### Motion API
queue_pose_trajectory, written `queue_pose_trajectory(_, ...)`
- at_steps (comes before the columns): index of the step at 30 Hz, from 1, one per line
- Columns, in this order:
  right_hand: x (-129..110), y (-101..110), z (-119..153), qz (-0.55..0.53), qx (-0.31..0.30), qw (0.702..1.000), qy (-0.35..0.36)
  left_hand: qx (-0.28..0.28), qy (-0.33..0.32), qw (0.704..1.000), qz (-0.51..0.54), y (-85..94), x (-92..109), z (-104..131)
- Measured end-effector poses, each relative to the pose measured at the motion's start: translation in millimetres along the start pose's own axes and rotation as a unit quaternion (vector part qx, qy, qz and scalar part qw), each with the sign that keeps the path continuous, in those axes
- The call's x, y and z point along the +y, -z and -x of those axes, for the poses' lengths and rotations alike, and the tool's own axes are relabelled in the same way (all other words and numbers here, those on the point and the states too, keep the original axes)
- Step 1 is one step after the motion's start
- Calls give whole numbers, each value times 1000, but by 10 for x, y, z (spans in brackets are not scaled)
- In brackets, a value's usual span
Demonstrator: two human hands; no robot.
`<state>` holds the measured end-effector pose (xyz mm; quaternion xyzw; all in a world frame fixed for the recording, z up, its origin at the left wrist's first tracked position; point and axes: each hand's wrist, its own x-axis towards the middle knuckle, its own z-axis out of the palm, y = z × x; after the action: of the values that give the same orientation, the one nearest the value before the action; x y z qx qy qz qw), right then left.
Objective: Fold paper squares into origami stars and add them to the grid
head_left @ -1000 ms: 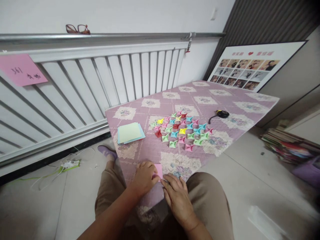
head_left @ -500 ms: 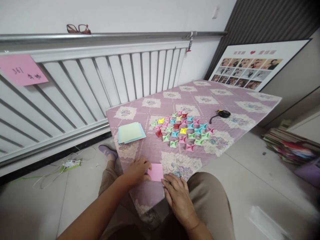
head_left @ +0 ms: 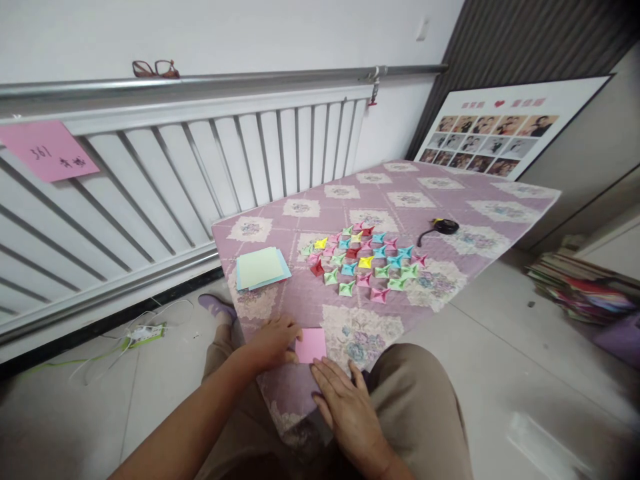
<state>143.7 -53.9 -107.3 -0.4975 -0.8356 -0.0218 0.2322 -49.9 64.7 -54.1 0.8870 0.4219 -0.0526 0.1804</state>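
Note:
A pink paper [head_left: 311,345] lies flat near the close corner of the floral tablecloth [head_left: 293,397]. At its left edge rests my left hand [head_left: 274,341], fingers curled against the paper and pinching that side. My right hand [head_left: 343,398] has its fingers spread, the fingertips touching the paper's lower right edge and the palm past the table's edge. Beyond them, several small folded paper pieces [head_left: 365,262] in pink, green, blue, yellow and red stand in slanting rows. A stack of pale green and blue sheets [head_left: 261,268] lies to the left.
A black coiled item [head_left: 446,227] with a strap lies on the table's right part. Behind the table is a white radiator [head_left: 280,153]. A photo board [head_left: 493,137] leans at the back right.
My right hand has slid left and slightly down, from the paper's right side to its lower edge. My left hand stays at the left edge. The camera view has shifted slightly.

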Motion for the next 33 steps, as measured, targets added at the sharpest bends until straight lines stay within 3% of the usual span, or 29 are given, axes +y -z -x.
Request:
queue_pose_trajectory(4, 252, 102, 157, 35, -12, 999, 1, -1, -2, 1000, 4, 3, -7, -3)
queue_pose_trajectory(7, 329, 166, 156, 29, -7, 998, -54, 2, -5, 1000, 9, 0, 0, 2)
queue_pose_trajectory(14, 198, 54, -285, 10, 29, 975, -221, 22, -3, 1000, 19, -27, 5, 12)
queue_pose_trajectory(20, 138, -90, -447, -18, 21, 967, -253, 69, 9, 996, 47, -176, 17, 111)
queue_pose_trajectory(29, 177, -166, -336, -85, 64, 961, -256, 243, 31, 956, 164, -553, 40, 254)
queue_pose_trajectory(33, 137, -82, -306, -73, 146, 966, -202, 379, 72, 904, 186, -702, 117, 381)
